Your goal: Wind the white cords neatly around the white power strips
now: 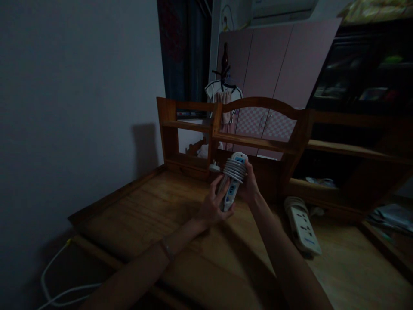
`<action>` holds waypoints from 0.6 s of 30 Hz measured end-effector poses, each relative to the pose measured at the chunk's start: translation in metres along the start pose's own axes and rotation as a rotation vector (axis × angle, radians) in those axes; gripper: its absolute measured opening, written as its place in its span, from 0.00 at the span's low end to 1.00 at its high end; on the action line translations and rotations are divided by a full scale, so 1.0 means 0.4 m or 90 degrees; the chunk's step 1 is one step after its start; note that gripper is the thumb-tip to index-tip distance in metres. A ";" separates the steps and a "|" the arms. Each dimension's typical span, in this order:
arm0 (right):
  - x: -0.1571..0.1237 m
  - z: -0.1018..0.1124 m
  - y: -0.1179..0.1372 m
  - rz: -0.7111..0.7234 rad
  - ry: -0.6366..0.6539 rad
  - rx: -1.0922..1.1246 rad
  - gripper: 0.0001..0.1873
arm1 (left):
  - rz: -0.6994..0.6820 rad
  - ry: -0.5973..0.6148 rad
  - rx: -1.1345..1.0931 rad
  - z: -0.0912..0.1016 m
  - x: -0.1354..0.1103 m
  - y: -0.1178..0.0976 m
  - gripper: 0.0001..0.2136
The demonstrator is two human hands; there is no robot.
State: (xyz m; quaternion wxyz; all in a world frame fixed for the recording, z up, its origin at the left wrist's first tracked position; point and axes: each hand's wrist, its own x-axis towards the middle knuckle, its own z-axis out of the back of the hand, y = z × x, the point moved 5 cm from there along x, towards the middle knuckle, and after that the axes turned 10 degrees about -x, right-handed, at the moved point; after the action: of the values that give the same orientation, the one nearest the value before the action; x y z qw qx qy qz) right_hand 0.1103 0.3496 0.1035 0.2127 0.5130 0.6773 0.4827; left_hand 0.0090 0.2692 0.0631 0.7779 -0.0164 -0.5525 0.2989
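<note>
A white power strip (231,194) with blue sockets is held up above the wooden desk, tilted, its grey cord (235,170) wound several times around its upper part. My left hand (213,206) is closed around the strip's lower end, thumb and fingers on opposite sides. Against the wound cord and the strip's right side, my right hand (249,185) is closed, with some fingers hidden behind. The cord's plug (214,166) sticks out to the left of the coil, prongs up.
A second white power strip (303,228) lies on the desk (155,206) at the right. A wooden shelf unit (258,141) rises along the desk's back edge. White cable (45,280) hangs at the lower left, beside the wall (80,107). Papers (395,217) lie at far right.
</note>
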 end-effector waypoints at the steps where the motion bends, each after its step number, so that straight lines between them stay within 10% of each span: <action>1: 0.000 -0.001 0.000 0.007 -0.004 0.010 0.26 | 0.001 0.000 -0.013 0.000 -0.001 -0.003 0.39; 18: 0.023 0.048 0.001 0.044 -0.185 0.078 0.21 | 0.152 -0.038 -0.178 -0.024 -0.009 -0.015 0.48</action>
State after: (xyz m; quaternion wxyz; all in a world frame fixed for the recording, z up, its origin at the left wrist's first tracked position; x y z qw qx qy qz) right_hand 0.1221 0.3661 0.0972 0.2598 0.6122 0.6499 0.3680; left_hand 0.0194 0.2655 0.0583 0.7104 -0.1805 -0.6057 0.3097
